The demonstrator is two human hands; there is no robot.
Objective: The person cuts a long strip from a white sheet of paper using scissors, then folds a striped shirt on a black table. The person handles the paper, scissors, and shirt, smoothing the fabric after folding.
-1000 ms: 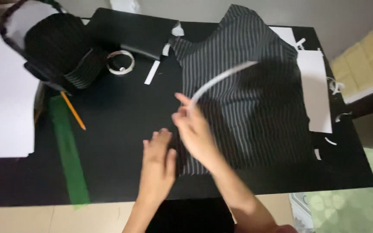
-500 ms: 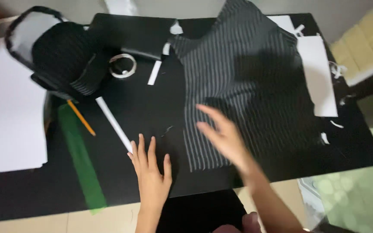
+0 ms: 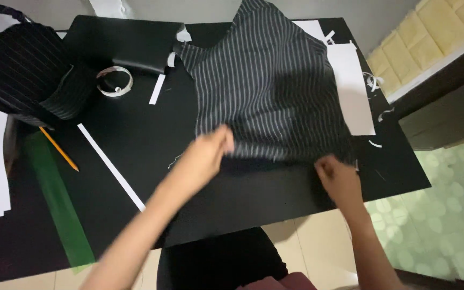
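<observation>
A dark pinstriped fabric piece point(image 3: 267, 86) lies spread over the right half of the black table point(image 3: 151, 139). My left hand point(image 3: 208, 153) pinches the fabric's near left corner. My right hand point(image 3: 339, 180) grips its near right corner at the table's front edge. Both hands are closed on the cloth's lower hem, which is lifted slightly off the table between them.
A long white paper strip point(image 3: 111, 166) lies diagonally left of my left hand. Farther left are a green ruler point(image 3: 57, 201), an orange pencil point(image 3: 59, 149), a tape roll point(image 3: 115, 81) and a striped fabric basket point(image 3: 28, 67). White paper sheets point(image 3: 353, 88) lie under the fabric's right side.
Both hands have moved onto the fabric's near edge and taken hold of its two corners. The white strip, held a second ago, now lies on the table at left.
</observation>
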